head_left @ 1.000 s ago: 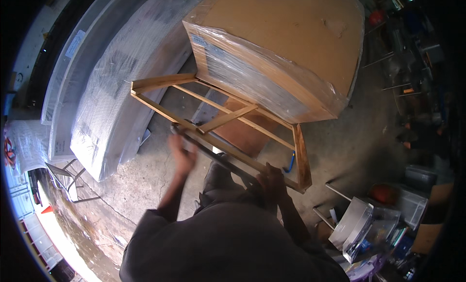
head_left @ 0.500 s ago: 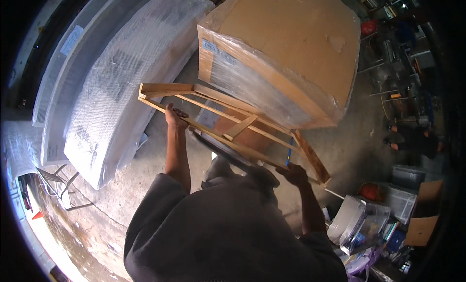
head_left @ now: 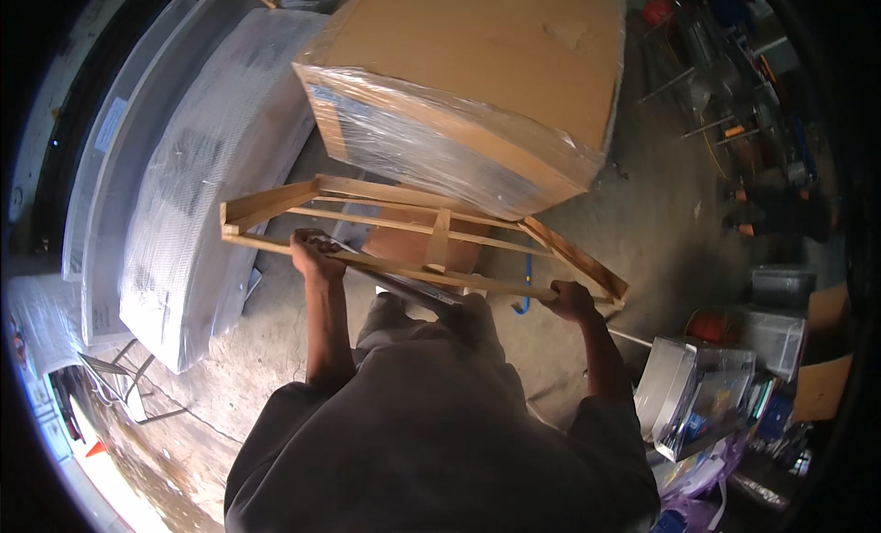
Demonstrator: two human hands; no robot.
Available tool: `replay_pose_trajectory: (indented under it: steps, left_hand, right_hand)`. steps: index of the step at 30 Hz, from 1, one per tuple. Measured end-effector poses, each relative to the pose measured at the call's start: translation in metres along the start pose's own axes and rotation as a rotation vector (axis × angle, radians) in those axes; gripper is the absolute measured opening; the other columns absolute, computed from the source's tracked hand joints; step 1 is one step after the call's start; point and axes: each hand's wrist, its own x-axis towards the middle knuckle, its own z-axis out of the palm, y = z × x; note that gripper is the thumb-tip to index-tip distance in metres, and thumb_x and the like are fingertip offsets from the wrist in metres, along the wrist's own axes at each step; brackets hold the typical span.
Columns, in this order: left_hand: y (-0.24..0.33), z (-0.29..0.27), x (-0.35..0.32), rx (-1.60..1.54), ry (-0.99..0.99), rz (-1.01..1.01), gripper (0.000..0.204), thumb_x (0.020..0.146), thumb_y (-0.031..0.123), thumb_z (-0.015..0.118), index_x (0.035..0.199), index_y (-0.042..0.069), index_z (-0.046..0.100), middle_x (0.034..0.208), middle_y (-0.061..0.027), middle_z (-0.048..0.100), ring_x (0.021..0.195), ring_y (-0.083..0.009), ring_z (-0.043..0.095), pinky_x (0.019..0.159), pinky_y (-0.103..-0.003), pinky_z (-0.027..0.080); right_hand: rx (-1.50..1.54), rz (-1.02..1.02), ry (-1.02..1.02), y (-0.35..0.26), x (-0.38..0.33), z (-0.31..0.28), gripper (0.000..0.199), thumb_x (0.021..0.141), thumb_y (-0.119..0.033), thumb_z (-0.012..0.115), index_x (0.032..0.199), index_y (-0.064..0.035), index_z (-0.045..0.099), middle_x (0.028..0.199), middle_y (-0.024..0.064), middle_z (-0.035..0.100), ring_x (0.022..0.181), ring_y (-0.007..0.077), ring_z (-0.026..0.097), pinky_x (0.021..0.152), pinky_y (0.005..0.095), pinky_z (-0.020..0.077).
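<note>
A person holds a wooden frame (head_left: 431,244) out in front of the body with both hands. The left hand (head_left: 315,255) is closed around the near rail at about 9 o'clock from the middle of the picture. The right hand (head_left: 571,301) is closed around the same rail close to the frame's right corner, at about 4 o'clock. The frame is made of thin pale sticks and hangs in the air above the concrete floor (head_left: 661,212). Just past the frame, at 12 o'clock, stands a big cardboard box (head_left: 496,65) wrapped in clear plastic. At 9 o'clock lie long bundles (head_left: 197,203) covered in plastic wrap. At 4 o'clock sits a clear plastic bin (head_left: 684,395) among other clutter.
</note>
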Motion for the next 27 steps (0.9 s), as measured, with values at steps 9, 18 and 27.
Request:
replay_pose_trajectory:
  steps: [9, 18, 27]
  left_hand:
    - [-0.061, 0.004, -0.085, 0.038, 0.029, 0.091, 0.022, 0.088, 0.025, 0.049, 0.071, 0.018, 0.037, 0.058, 0.0042, 0.033, 0.045, -0.0124, 0.033, 0.047, -0.030, 0.033]
    - [-0.039, -0.020, -0.062, 0.164, 0.049, 0.165, 0.032, 0.088, 0.023, 0.050, 0.062, 0.019, 0.032, 0.052, 0.0043, 0.030, 0.043, -0.0139, 0.031, 0.046, -0.030, 0.034]
    - [0.041, -0.008, 0.043, 0.249, 0.041, 0.042, 0.036, 0.095, 0.024, 0.045, 0.063, 0.017, 0.030, 0.051, 0.0037, 0.029, 0.043, -0.0136, 0.032, 0.046, -0.031, 0.034]
  right_hand:
    - [0.125, -0.219, -0.028, 0.109, 0.002, -0.038, 0.037, 0.075, -0.042, 0.074, 0.086, -0.0059, 0.072, 0.082, 0.0175, 0.071, 0.082, 0.0350, 0.071, 0.075, 0.0452, 0.0541]
    - [0.113, -0.136, -0.186, 0.075, -0.031, 0.006, 0.032, 0.079, -0.038, 0.066, 0.093, -0.0096, 0.070, 0.090, 0.0148, 0.072, 0.091, 0.0342, 0.070, 0.083, 0.0455, 0.0542]
    - [0.087, -0.026, 0.035, -0.037, -0.048, -0.012, 0.032, 0.076, -0.039, 0.065, 0.089, -0.0103, 0.071, 0.086, 0.0147, 0.072, 0.085, 0.0337, 0.071, 0.078, 0.0466, 0.0562]
